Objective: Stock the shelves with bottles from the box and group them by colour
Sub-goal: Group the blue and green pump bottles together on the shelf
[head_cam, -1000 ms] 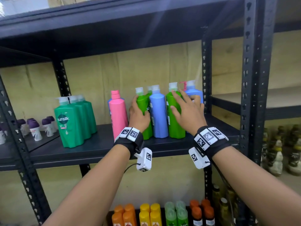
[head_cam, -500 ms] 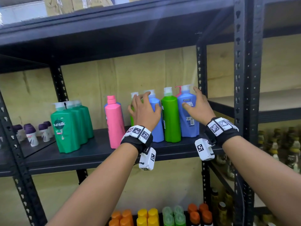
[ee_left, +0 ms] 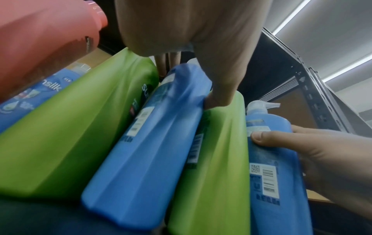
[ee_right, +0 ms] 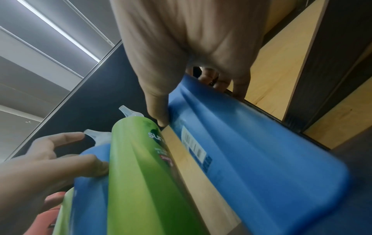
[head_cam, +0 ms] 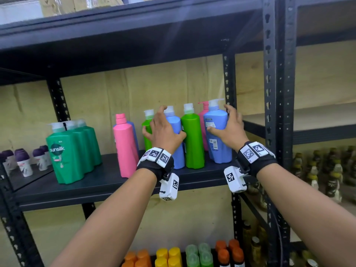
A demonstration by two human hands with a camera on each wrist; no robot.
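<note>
A person's two hands work a row of shampoo bottles on the middle shelf (head_cam: 107, 182) of a dark metal rack. The left hand (head_cam: 163, 132) wraps a blue bottle (head_cam: 176, 135), thumb pressed against its right edge beside a bright green bottle (head_cam: 192, 137), fingers curled over its shoulder near the white cap; its grip is closed around that bottle. The right hand (head_cam: 231, 130) holds a blue pump bottle (head_cam: 216, 135) at the right end of the row, thumb across the labelled front and fingers round the far side, by the rack's upright post (head_cam: 229, 83). From the right wrist, this bottle appears tilted away from the green one, though the wide lens may exaggerate the lean. A second bright green bottle (head_cam: 148, 130) stands just left of the left hand, partly hidden behind it. A pink pump bottle (head_cam: 202, 120) sits behind the right-hand blue one. Further left stands a pink bottle (head_cam: 125, 147) with another blue bottle (head_cam: 134, 132) tucked behind it, then a cluster of dark green Sunsilk bottles (head_cam: 65, 151). On the shelf below, orange, yellow and green capped bottles (head_cam: 173, 255) stand grouped by colour.
</note>
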